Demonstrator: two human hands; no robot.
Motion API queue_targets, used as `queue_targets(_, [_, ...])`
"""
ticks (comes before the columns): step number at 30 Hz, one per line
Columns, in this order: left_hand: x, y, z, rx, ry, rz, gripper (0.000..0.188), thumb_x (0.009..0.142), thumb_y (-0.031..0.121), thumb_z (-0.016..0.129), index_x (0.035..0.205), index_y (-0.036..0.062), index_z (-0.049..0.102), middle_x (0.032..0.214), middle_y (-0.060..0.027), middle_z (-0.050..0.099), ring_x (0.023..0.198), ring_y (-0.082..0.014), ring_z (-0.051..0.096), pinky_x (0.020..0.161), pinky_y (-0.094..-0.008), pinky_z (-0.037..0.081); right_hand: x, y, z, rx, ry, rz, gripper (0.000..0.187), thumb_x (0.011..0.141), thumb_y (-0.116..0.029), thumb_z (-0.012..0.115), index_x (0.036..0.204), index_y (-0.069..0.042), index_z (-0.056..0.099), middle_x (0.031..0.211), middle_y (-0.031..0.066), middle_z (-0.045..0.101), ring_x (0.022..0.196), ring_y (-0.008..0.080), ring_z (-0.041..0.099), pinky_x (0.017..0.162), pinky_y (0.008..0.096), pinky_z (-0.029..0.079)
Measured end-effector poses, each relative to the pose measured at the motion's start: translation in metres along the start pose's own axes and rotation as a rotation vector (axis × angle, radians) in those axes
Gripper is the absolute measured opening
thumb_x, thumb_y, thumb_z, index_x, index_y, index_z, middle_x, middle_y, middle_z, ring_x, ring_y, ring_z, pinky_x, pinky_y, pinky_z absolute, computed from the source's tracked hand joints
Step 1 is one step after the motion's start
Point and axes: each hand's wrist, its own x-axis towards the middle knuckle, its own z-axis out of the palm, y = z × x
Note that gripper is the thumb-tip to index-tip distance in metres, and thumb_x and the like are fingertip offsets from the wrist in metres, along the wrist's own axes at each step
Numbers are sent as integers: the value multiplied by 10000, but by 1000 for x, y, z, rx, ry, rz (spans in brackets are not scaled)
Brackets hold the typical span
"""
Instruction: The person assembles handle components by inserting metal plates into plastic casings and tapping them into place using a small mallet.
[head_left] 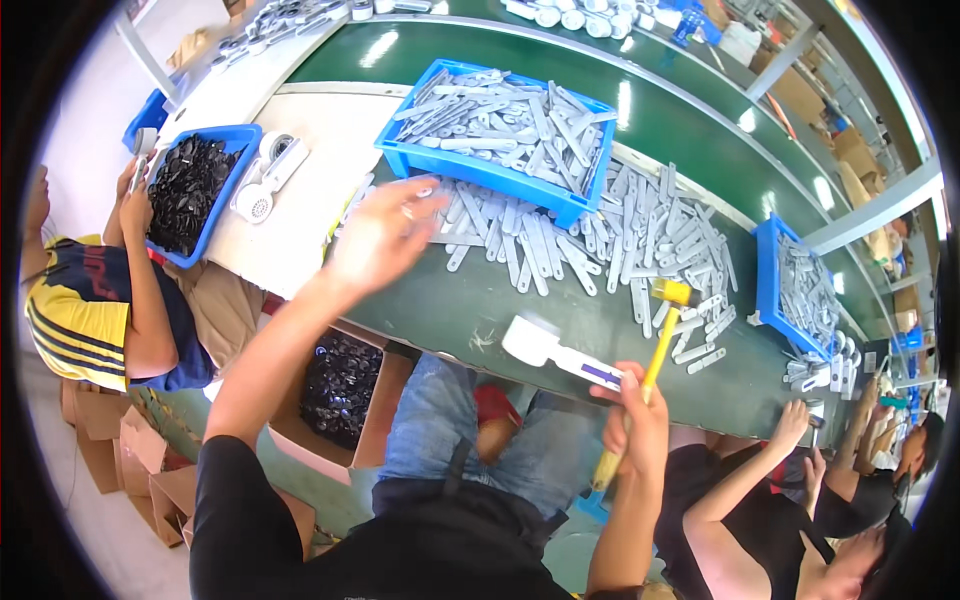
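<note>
My left hand (385, 240), slightly blurred, is raised at the near left corner of a blue bin (480, 172) heaped with flat grey plastic strips. Its fingers are apart, and I see nothing held in them. In my right hand (640, 425) is a mallet (660, 350) with a yellow handle and yellow head, tilted upward. The same hand's fingertips hold the handle end of a white hand shower (570, 358), whose round head points left over the green table. Loose grey strips (640, 230) lie piled under and right of the bin.
Further right stands another blue bin (775, 280) of grey strips. A cardboard box (345, 395) of dark parts is below the table edge, by my left leg. A co-worker (100, 310) sits left near a blue bin of black parts (215, 205); others work at right.
</note>
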Motion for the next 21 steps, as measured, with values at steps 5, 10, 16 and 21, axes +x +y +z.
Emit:
queue_targets(5, [32,65,44,-238,-221,88,268,895,113,778,1164,117,783,1282,-99,722,1115,-320,695,949,-428,569,17,11,-4,-148,70,28,454,1092,-349,611,1419,-36,577,816,144,749,383,77,442,361,240,319])
queue_targets(10, [79,98,94,-302,-468,221,259,926,167,747,1178,104,765,1170,-78,695,1129,-309,662,983,-422,537,13,-6,-30,-353,150,-142,483,1064,-224,655,1499,-35,563,665,50,645,387,55,438,374,220,315])
queue_targets(16, [95,106,121,-238,-574,446,224,893,148,735,1101,76,773,1018,-69,668,1043,-288,646,914,-413,525,36,0,-51,-209,155,-199,378,1052,-214,687,1377,-23,658,649,4,602,417,41,443,392,223,325])
queue_targets(21, [101,101,117,-81,-433,545,186,938,144,719,1101,59,750,1036,-72,701,993,-284,680,870,-394,554,36,5,-55,-165,159,-235,328,1058,-228,682,1318,-28,686,642,-5,588,413,44,443,391,222,326])
